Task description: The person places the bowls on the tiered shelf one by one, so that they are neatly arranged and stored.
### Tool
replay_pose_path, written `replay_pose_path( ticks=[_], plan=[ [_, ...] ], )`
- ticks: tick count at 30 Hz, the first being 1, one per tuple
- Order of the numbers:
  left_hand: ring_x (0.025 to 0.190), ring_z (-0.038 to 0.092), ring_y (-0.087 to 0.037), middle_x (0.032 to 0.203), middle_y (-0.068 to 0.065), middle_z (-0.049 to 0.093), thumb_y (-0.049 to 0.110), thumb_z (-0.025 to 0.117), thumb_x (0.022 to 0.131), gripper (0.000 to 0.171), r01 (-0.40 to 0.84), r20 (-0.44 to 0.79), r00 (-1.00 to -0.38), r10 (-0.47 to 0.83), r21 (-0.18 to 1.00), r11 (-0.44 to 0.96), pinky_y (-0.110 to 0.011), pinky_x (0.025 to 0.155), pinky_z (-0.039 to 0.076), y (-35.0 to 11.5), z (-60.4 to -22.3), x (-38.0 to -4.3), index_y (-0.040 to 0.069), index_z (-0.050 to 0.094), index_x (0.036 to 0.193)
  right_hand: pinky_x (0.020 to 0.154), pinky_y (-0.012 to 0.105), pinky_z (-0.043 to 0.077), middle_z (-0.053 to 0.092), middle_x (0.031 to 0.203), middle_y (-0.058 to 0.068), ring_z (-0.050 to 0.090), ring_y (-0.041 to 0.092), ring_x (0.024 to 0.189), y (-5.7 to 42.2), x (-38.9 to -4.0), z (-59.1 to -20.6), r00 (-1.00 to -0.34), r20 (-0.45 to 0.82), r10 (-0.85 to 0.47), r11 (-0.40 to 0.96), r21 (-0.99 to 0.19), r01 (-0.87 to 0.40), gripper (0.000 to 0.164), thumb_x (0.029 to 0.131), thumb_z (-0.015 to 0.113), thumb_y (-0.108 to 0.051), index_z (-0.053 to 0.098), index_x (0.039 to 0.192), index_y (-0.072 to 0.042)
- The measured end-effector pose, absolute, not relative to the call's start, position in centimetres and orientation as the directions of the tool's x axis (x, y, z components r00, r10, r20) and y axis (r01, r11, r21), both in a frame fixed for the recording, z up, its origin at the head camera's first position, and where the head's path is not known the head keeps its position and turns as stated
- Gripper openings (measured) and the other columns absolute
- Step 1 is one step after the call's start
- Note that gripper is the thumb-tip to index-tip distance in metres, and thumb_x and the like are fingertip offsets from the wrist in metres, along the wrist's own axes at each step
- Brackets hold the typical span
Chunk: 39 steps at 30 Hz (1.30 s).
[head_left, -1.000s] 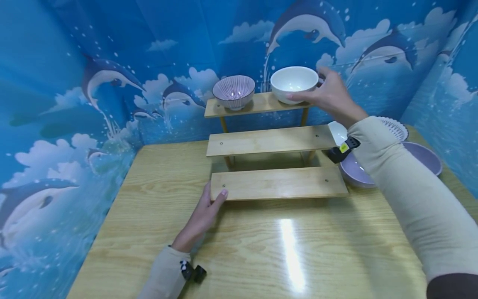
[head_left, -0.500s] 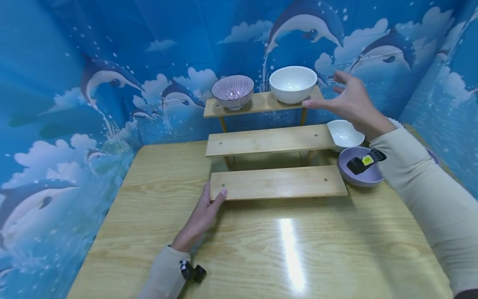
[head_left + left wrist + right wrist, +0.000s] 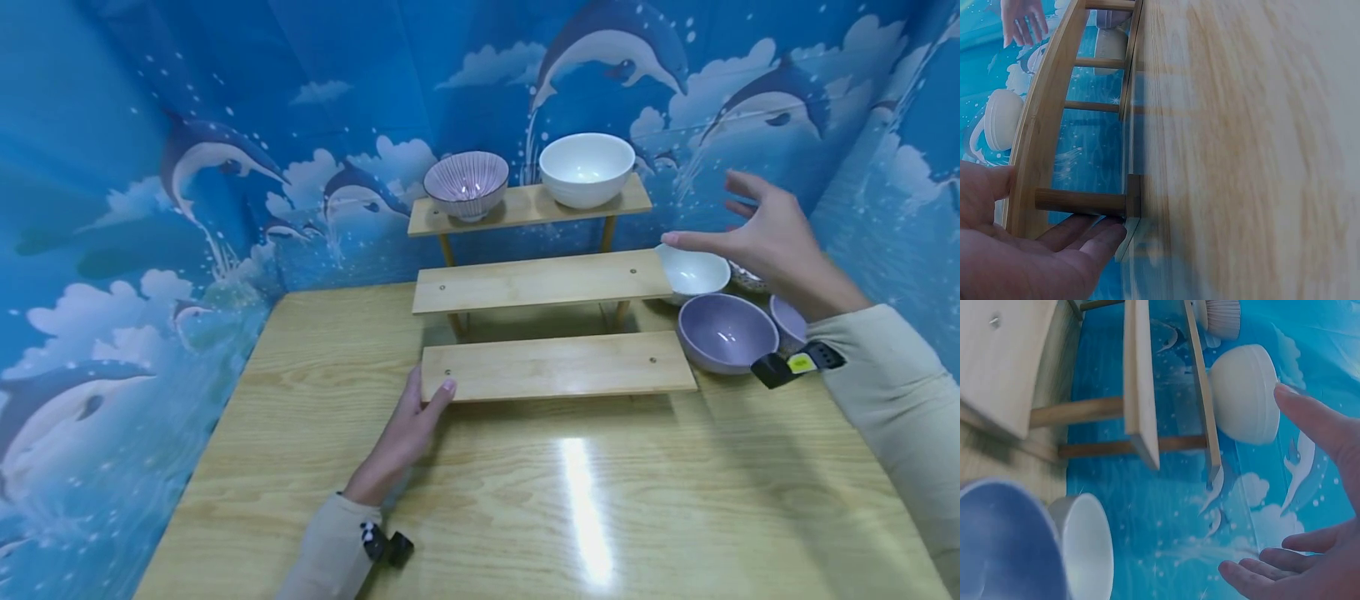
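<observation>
A three-tier wooden display rack [image 3: 558, 367] stands on the table. My left hand [image 3: 401, 429] grips the left end of its lowest board, thumb on top; the left wrist view shows the fingers [image 3: 1094, 237] reaching underneath by a short rail. On the top board sit a purple-striped bowl [image 3: 467, 187] at the left and a white bowl [image 3: 587, 175] at the right, both upright. My right hand [image 3: 772, 242] hovers right of the rack with nothing in it, thumb and fingers spread apart. Below it are a white bowl [image 3: 693, 275] and a purple bowl [image 3: 727, 333].
Another purple bowl [image 3: 787, 323] and a patterned bowl [image 3: 747, 279] are partly hidden behind the right hand and the nearer bowls. A blue dolphin-print backdrop [image 3: 360, 100] rises behind the wood-grain table [image 3: 322, 358]. The rack's middle board [image 3: 540, 282] bears no bowl.
My right hand has let go of the white bowl on the top board and moved right and down, uncovering the bowls beside the rack. The left hand stays in place.
</observation>
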<state>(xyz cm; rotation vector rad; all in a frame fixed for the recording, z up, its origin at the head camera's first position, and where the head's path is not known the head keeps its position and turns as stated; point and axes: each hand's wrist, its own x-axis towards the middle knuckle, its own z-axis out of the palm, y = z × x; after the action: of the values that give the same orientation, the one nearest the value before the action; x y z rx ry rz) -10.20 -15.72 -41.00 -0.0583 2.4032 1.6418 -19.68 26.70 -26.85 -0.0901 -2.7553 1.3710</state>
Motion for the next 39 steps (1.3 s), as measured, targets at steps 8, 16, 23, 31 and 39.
replay_pose_path(
  ticks=[8, 16, 23, 31, 39],
  plan=[
    [0.154, 0.010, -0.032, 0.169, -0.011, 0.010, 0.057, 0.046, 0.103, 0.084, -0.160, -0.212, -0.971, 0.106, 0.916, 0.367, -0.053, 0.123, 0.011, -15.8, -40.9, -10.1, 0.019, 0.004, 0.164, 0.110, 0.073, 0.028, 0.000, 0.170, 0.004, 0.012, 0.042, 0.152, 29.6, -17.8, -28.6, -0.994, -0.017, 0.105, 0.585, -0.808, 0.075, 0.114, 0.086, 0.078, -0.051, 0.000, 0.164, -0.024],
    [0.154, 0.011, -0.031, 0.169, -0.009, 0.010, 0.057, 0.046, 0.103, 0.082, -0.163, -0.213, -0.972, 0.095, 0.911, 0.378, -0.053, 0.123, 0.011, -15.7, -40.8, -10.1, 0.021, 0.004, 0.164, 0.109, 0.072, 0.028, 0.001, 0.169, 0.013, 0.013, 0.047, 0.150, 31.8, -15.8, -30.7, -0.981, -0.008, 0.195, 0.615, -0.778, 0.129, 0.116, 0.086, 0.078, -0.051, 0.001, 0.164, -0.015],
    [0.153, 0.012, -0.033, 0.169, -0.009, 0.011, 0.055, 0.046, 0.104, 0.080, -0.172, -0.222, -0.970, 0.098, 0.913, 0.370, -0.054, 0.123, 0.012, -15.7, -40.8, -10.1, 0.022, 0.004, 0.164, 0.106, 0.072, 0.032, 0.002, 0.169, 0.014, 0.014, 0.046, 0.150, 33.9, -14.3, -32.3, -0.967, -0.001, 0.255, 0.616, -0.770, 0.163, 0.113, 0.088, 0.077, -0.048, 0.001, 0.164, -0.014],
    [0.154, 0.011, -0.031, 0.170, -0.008, 0.010, 0.057, 0.045, 0.104, 0.082, -0.173, -0.223, -0.970, 0.091, 0.907, 0.384, -0.052, 0.124, 0.012, -15.6, -40.8, -10.2, 0.023, 0.003, 0.164, 0.109, 0.075, 0.022, 0.004, 0.168, 0.020, 0.009, 0.050, 0.149, 36.2, -12.7, -34.2, -0.963, 0.038, 0.269, 0.638, -0.756, 0.148, 0.110, 0.090, 0.076, -0.043, 0.002, 0.163, -0.010],
    [0.154, 0.008, -0.029, 0.170, -0.006, 0.009, 0.057, 0.045, 0.104, 0.081, -0.165, -0.218, -0.970, 0.109, 0.917, 0.363, -0.052, 0.124, 0.010, -15.8, -40.8, -10.2, 0.023, 0.002, 0.164, 0.106, 0.078, 0.022, 0.004, 0.165, 0.029, 0.009, 0.057, 0.147, 37.9, -11.8, -35.7, -0.955, 0.023, 0.294, 0.659, -0.729, 0.185, 0.110, 0.090, 0.075, -0.044, 0.002, 0.162, -0.003]
  ],
)
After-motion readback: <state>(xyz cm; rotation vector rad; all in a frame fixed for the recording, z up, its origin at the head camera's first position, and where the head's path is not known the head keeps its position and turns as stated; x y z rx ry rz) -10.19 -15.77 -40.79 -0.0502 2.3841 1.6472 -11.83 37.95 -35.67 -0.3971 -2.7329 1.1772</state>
